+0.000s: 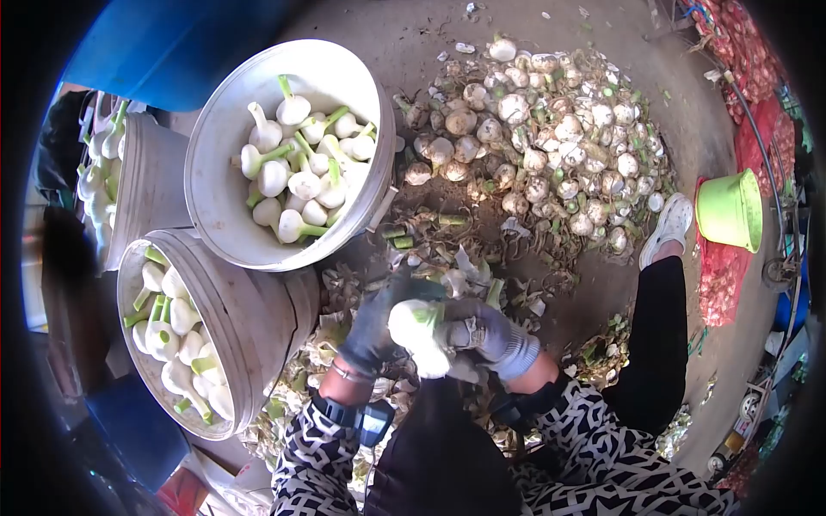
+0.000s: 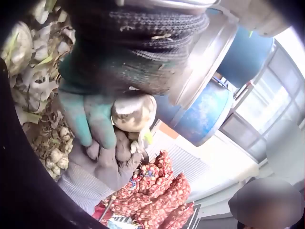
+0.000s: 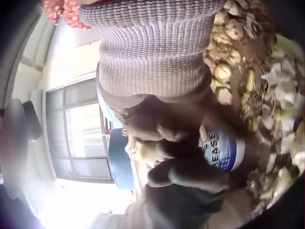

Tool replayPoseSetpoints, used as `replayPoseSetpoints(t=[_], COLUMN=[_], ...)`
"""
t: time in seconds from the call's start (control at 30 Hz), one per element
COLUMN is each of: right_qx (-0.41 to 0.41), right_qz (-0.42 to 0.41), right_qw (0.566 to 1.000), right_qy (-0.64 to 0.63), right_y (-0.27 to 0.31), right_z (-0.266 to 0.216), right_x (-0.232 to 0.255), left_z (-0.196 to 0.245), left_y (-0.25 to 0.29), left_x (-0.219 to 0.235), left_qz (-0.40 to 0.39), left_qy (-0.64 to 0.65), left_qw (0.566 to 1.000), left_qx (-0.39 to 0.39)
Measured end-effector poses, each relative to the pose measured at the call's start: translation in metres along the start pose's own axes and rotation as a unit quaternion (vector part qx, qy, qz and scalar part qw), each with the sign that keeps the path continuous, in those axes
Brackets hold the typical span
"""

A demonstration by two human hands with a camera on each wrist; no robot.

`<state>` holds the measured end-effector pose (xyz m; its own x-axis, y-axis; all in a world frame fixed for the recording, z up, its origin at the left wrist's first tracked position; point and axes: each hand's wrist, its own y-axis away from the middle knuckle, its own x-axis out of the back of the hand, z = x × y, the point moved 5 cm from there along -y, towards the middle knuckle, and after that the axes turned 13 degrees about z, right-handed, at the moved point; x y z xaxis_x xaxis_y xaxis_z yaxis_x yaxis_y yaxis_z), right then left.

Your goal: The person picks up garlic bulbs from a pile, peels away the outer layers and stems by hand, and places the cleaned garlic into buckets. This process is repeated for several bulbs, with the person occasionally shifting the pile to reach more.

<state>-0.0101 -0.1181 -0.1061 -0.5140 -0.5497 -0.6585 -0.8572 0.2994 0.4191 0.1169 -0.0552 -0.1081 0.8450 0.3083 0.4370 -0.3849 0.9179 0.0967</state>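
A whitish garlic bulb [image 1: 413,322] with a pale green stem is between my two gloved hands, over the peelings in front of my lap. My left hand [image 1: 370,320], in a dark glove with green-coated fingers, holds the bulb from the left. The grey-gloved right hand [image 1: 489,334] grips its stem side with curled fingers. Seen from the left wrist, the bulb [image 2: 135,114] shows some brown skin, and the fingers of both hands meet beside it. Glove fingers hide most of the bulb [image 3: 146,151] in the right wrist view.
White buckets [image 1: 196,172] of cleaned garlic stand on the left, with a second tilted bucket [image 1: 267,331] nearer me. Ahead lies a heap of dirty garlic bulbs [image 1: 564,129]. Peelings [image 1: 598,353] litter the floor. On the right are a lime-green bucket [image 1: 727,211] and red mesh sacks [image 1: 747,60].
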Motion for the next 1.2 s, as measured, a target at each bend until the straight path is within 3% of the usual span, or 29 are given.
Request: replayPoseSetpoints(t=[0.03, 0.1, 0.13, 0.17, 0.2, 0.23, 0.27, 0.3, 0.33, 0.37, 0.43, 0.47, 0.5, 0.53, 0.57, 0.63, 0.7, 0.77, 0.83, 0.87, 0.9, 0.97, 1.0, 1.03, 1.07, 1.1, 1.13, 1.17, 1.2], right_qx=[0.001, 0.173, -0.012, -0.044, -0.074, -0.103, -0.031, 0.038, -0.061, -0.027, -0.018, -0.045, -0.02, 0.006, 0.033, 0.074, -0.007, 0.048, 0.111, 0.203, 0.225, 0.021, 0.087, 0.035, -0.017, -0.033, -0.015, 0.059, 0.101], right_qz=[0.001, -0.002, 0.028, -0.01, -0.062, -0.114, 0.006, 0.127, 0.018, 0.059, -0.047, -0.105, -0.015, -0.022, -0.03, 0.153, 0.273, 0.358, 0.066, -0.316, -0.41, -0.186, 0.008, 0.072, 0.151, 0.214, 0.25, 0.278, 0.311], right_qw=[1.0, 0.983, 0.974, 0.958, 0.941, 0.919, 0.963, 0.978, 0.977, 0.983, 0.956, 0.935, 0.96, 0.959, 0.958, 0.947, 0.951, 0.923, 0.987, 0.89, 0.857, 0.976, 0.952, 0.836, 0.671, 0.588, 0.631, 0.721, 0.743], right_qy=[-0.001, -0.067, -0.224, -0.282, -0.323, -0.364, -0.267, -0.163, -0.202, -0.169, -0.29, -0.336, -0.28, -0.283, -0.284, -0.271, -0.145, -0.133, -0.1, -0.258, -0.215, -0.11, 0.295, 0.543, 0.726, 0.779, 0.734, 0.632, 0.584], right_y=[-0.006, -0.016, -0.013, -0.013, -0.016, -0.018, -0.022, -0.021, -0.015, -0.014, -0.015, -0.01, -0.01, 0.005, 0.021, 0.065, 0.11, 0.152, 0.162, 0.133, 0.131, 0.136, 0.123, 0.101, 0.088, 0.073, 0.058, 0.041, 0.02], right_z=[0.013, 0.009, 0.024, 0.025, 0.022, 0.021, 0.027, 0.031, 0.033, 0.027, 0.045, 0.026, 0.029, 0.028, 0.017, 0.078, 0.023, 0.019, -0.01, -0.034, -0.043, -0.012, -0.015, -0.019, -0.012, -0.006, -0.007, -0.008, -0.016], right_x=[-0.001, -0.004, 0.003, 0.006, 0.003, -0.001, 0.002, 0.006, -0.003, -0.012, -0.003, -0.011, 0.013, 0.026, 0.032, 0.102, 0.058, 0.047, 0.021, -0.007, -0.01, 0.021, 0.045, 0.054, 0.065, 0.079, 0.091, 0.104, 0.11], left_z=[-0.012, -0.01, -0.024, -0.018, -0.015, -0.012, -0.012, -0.019, -0.024, -0.012, -0.019, -0.015, -0.01, -0.015, -0.008, -0.012, -0.012, -0.003, -0.017, -0.018, -0.023, -0.027, -0.026, -0.024, 0.001, 0.025, 0.029, 0.046, 0.01], left_y=[-0.001, -0.014, -0.018, -0.01, 0.0, 0.009, 0.007, 0.021, 0.022, 0.013, 0.01, 0.009, 0.008, 0.001, 0.0, -0.005, -0.006, -0.002, -0.003, -0.005, -0.003, 0.003, 0.009, 0.011, 0.013, 0.017, 0.024, 0.028, 0.07], left_x=[-0.006, 0.004, 0.007, 0.016, 0.013, 0.006, -0.007, -0.007, -0.007, -0.001, 0.001, -0.002, -0.005, -0.008, -0.009, -0.008, -0.011, -0.015, -0.022, -0.023, -0.024, -0.021, -0.015, -0.012, 0.011, 0.026, 0.054, 0.067, 0.105], left_qz=[-0.001, 0.145, 0.167, 0.184, 0.193, 0.192, 0.149, 0.165, 0.138, 0.114, 0.094, 0.091, 0.086, 0.031, 0.055, 0.049, 0.057, 0.099, 0.121, 0.118, 0.155, 0.185, 0.151, 0.116, 0.17, 0.183, 0.222, 0.278, 0.394], left_qy=[-0.001, -0.167, 0.199, 0.002, 0.199, 0.386, 0.422, 0.324, 0.337, 0.349, 0.361, 0.451, 0.536, 0.599, 0.652, 0.698, 0.724, 0.743, 0.761, 0.761, 0.74, 0.72, 0.688, 0.654, 0.358, 0.381, 0.097, 0.451, 0.266], left_qw=[1.0, 0.975, 0.956, 0.977, 0.948, 0.879, 0.84, 0.911, 0.913, 0.914, 0.902, 0.864, 0.817, 0.778, 0.74, 0.695, 0.663, 0.623, 0.582, 0.583, 0.584, 0.583, 0.64, 0.694, 0.906, 0.889, 0.97, 0.842, 0.871], left_qx=[-0.001, -0.032, 0.133, 0.108, 0.159, 0.205, 0.308, 0.195, 0.185, 0.173, 0.217, 0.207, 0.195, 0.184, 0.157, 0.164, 0.184, 0.223, 0.261, 0.259, 0.295, 0.328, 0.307, 0.278, 0.149, 0.176, 0.021, 0.103, 0.123])
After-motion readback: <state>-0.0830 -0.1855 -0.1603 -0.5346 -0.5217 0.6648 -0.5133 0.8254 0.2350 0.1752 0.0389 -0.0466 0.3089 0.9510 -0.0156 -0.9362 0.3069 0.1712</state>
